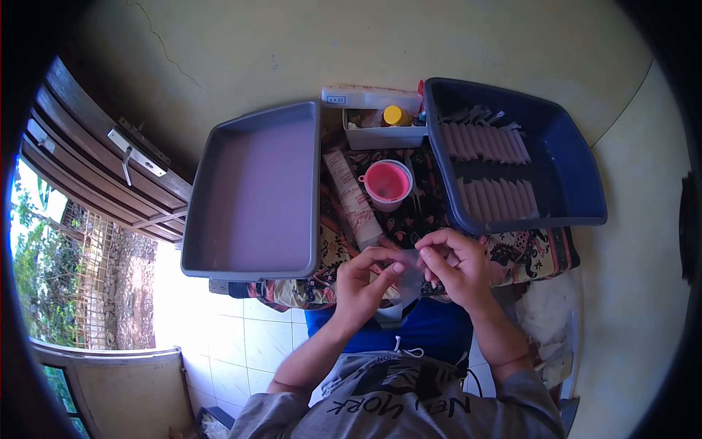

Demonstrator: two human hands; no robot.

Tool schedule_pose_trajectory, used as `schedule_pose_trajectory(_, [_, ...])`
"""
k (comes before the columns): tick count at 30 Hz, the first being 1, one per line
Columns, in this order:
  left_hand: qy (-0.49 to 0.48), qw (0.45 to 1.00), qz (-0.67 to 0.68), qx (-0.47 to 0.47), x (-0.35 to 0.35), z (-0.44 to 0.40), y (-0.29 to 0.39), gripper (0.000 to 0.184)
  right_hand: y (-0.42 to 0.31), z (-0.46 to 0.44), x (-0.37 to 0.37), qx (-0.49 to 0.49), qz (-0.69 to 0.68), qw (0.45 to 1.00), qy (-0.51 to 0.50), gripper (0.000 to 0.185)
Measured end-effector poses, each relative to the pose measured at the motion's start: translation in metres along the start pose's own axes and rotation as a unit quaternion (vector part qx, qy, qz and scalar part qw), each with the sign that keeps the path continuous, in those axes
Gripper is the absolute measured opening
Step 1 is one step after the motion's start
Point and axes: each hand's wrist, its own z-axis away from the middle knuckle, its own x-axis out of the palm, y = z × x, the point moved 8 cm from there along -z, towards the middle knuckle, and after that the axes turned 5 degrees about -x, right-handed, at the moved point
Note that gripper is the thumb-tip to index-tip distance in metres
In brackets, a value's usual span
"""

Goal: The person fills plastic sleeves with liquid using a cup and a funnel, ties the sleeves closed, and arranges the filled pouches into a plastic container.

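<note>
Between my two hands, close to the table's near edge, hangs a clear plastic bag [409, 274], thin and unfilled. My left hand [369, 282] pinches one side of it between thumb and fingers. My right hand [455, 267] closes on its upper right edge. Just beyond lies a long printed plastic packet [352, 196]. Past it stands a white cup with a pink funnel-like insert [387, 181]. On the left sits a grey tray [318, 183] of pale mauve liquid. The dark blue tub [578, 172] at right holds two rows of filled mauve packets [482, 141].
At the back, a small grey box [386, 139] holds a jar with a yellow lid [395, 115]; a labelled plastic roll [373, 96] lies behind it. A patterned cloth [537, 252] covers the table. A slatted door [110, 157] stands at left, and white bags [545, 322] are at lower right.
</note>
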Motion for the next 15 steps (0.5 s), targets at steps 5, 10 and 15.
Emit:
schedule_pose_trajectory(5, [0.056,0.995,0.083,-0.003,-0.01,-0.001,-0.007,0.023,0.013,-0.002,0.005,0.021,0.018,0.999,-0.019,0.013])
schedule_pose_trajectory(10, [0.08,0.994,0.064,-0.028,-0.018,-0.003,-0.012,0.025,0.021,-0.008,0.005,0.014,-0.016,1.0,0.015,0.015])
schedule_pose_trajectory(15, [0.104,0.993,0.051,-0.009,-0.03,-0.005,-0.017,0.027,0.025,-0.028,-0.01,-0.103,0.181,0.977,0.052,0.022])
